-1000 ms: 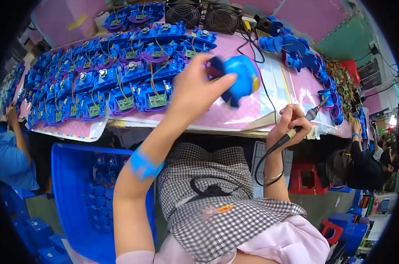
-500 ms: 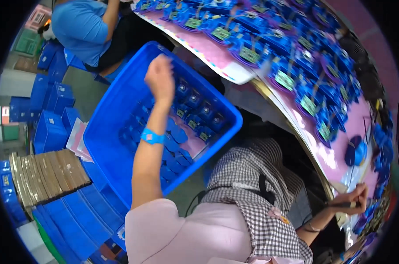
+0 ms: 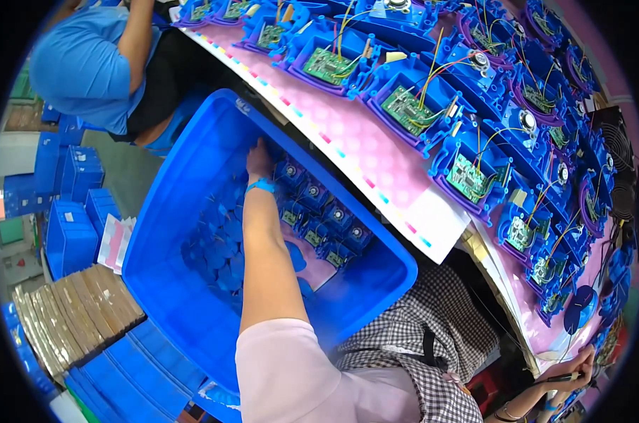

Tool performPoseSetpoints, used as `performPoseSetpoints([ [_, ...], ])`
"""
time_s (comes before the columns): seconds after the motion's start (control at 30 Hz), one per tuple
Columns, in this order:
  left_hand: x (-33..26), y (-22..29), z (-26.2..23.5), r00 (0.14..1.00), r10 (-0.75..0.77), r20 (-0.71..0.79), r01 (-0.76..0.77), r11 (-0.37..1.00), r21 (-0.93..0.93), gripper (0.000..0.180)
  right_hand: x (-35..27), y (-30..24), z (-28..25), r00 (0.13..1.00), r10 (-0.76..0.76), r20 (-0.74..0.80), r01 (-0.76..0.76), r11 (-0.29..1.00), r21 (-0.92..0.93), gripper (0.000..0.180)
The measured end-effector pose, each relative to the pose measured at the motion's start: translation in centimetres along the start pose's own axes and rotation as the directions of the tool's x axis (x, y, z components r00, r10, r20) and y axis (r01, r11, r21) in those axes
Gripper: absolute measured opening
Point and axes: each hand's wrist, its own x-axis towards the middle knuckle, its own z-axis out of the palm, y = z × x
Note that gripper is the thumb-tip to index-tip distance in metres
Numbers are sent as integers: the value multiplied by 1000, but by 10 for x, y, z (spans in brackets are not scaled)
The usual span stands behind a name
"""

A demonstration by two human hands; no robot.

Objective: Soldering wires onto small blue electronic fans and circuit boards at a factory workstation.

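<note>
And here's the left hand [image 3: 259,161], deep in the big blue bin [image 3: 166,211] at the middle of the frame, bare arm stretched down from the lower edge. What is that grip doing? The fingers are small and half lost against the blue, so I can't tell whether they're spread or pinching anything.

Just beside it, right of centre, sit the boarded housings [image 3: 314,192], lined up along the bin's right-hand side; left of them, a crowd of blue pieces [image 3: 217,236] with no boards showing, and a pink sheet [image 3: 318,262] peeping out at the lower right.

How would one of those housings handle? Light, I'd judge, stiff moulded plastic, a touch slick on its smooth faces. The delicate parts are on show up on the desk [image 3: 362,151], upper right, where matching housings [image 3: 408,109] display green boards and thin looping wires (lovely things to snag a finger on). So the outer blue rim looks the place to take hold, clear of board and wire; the wires would be a poor handle.

Over at the lower right, the right hand [image 3: 580,368] has its fingers closed round a dark, pen-shaped tool [image 3: 562,378], near the desk's edge.
</note>
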Motion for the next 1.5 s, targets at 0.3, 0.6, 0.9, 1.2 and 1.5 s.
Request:
performPoseSetpoints([
  [0.3, -73, 11, -21, 918, 65, -390, -91, 995, -46, 60, -2, 24, 10, 998, -60, -5, 60, 983, 172, 21],
  [0.6, -259, 116, -182, 632, -92, -770, -615, 545, -570, 42, -29, -13, -3, 990, 64, -127, 7, 869, 494, 12],
  [0.9, -457, 506, -245, 363, 918, 160, -239, 257, -936, 71, -45, 8, -28, 929, 179, -325, 80, 758, 647, 33],
  [1.2, -507, 708, -119, 174, 984, 27, -939, 175, -296, 55, -40, 4, -24, 922, 241, -303, 50, 701, 711, 30],
  [1.5, -323, 366, -268, 257, 277, -926, -964, 4, -266, 17, -40, 19, -8, 952, 22, -307, 161, 814, 558, 30],
])
